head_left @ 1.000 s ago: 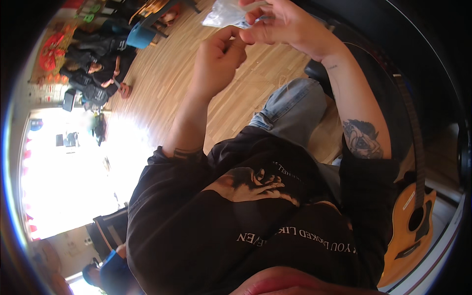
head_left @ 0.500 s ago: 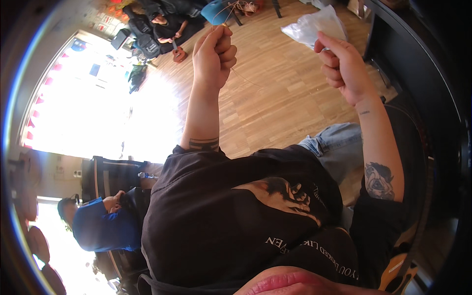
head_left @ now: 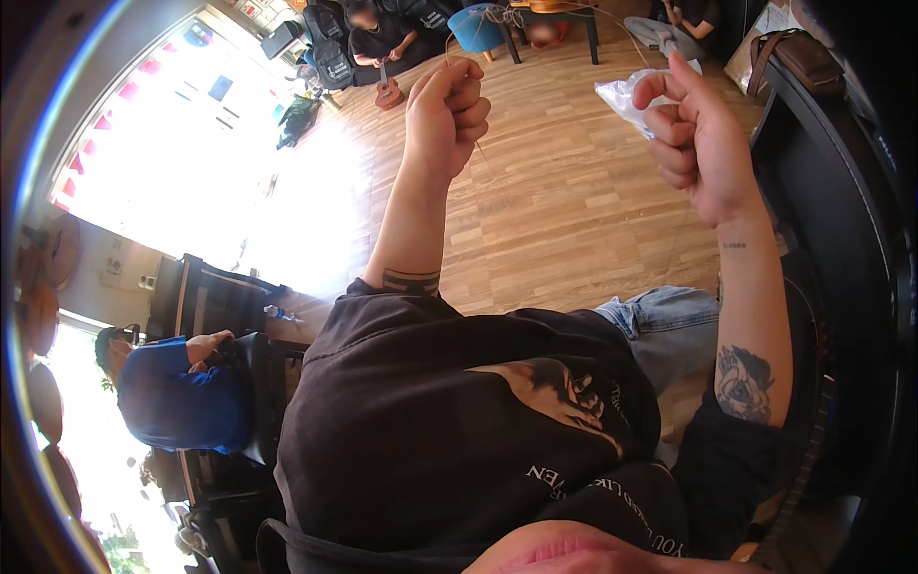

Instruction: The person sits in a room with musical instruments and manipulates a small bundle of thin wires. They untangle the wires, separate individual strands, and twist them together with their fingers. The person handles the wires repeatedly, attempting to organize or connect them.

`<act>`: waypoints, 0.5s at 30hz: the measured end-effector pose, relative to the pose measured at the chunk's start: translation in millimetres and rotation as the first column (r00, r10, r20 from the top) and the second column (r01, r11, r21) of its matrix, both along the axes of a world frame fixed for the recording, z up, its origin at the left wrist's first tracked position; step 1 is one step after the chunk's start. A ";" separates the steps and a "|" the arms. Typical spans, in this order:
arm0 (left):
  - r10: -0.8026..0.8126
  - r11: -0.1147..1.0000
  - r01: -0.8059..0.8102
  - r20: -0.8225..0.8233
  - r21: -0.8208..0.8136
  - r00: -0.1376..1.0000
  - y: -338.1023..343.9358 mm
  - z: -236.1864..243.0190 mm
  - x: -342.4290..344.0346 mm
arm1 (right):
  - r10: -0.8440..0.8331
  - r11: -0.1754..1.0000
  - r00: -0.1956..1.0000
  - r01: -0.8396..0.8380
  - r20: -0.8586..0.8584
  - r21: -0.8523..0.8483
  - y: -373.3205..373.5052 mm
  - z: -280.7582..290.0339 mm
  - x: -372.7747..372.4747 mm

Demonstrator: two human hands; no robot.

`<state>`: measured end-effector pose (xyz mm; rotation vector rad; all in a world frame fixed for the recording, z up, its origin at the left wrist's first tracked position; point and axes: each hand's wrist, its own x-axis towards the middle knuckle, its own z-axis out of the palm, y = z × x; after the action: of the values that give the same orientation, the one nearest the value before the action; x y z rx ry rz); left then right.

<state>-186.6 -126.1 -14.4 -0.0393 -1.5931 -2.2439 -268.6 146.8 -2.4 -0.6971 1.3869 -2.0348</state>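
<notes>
String (head_left: 495,13), thin and tan, pinched in closed left hand (head_left: 447,120), apparently against slipping; crumpled translucent plastic bag (head_left: 626,99) gripped by curled right hand (head_left: 703,143).

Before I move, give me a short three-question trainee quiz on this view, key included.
1. Which of the wearer's hands has the clear plastic bag at its fingers?

2. True or false: the left hand is curled closed, with a thin strand showing beside it.

3. The person in black, left of the blue seat, holds: A) a broom; B) a small guitar; C) a tray.

Key: 1. The right hand. 2. True. 3. B.
</notes>
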 end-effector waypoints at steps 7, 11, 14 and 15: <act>0.006 0.999 -0.007 0.018 0.051 1.000 -1.9 -1.4 -7.5 | 0.012 1.000 1.000 -0.012 0.022 0.007 -2.1 8.4 5.2; -0.001 0.999 0.001 0.014 0.040 1.000 -0.7 -0.3 -3.5 | 0.006 1.000 1.000 -0.006 0.003 0.009 -7.0 7.4 5.2; 0.007 0.999 -0.007 0.003 0.039 1.000 0.0 -2.4 -3.6 | -0.003 1.000 1.000 0.003 -0.018 0.028 -9.5 11.1 7.4; 0.014 1.000 -0.014 -0.008 0.027 1.000 1.1 1.1 -5.0 | -0.004 0.999 1.000 0.005 -0.024 0.036 -9.6 12.0 7.1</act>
<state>-191.6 -125.1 -13.3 -0.0300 -1.5534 -2.2516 -261.6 137.2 9.6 -0.7056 1.4360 -2.0064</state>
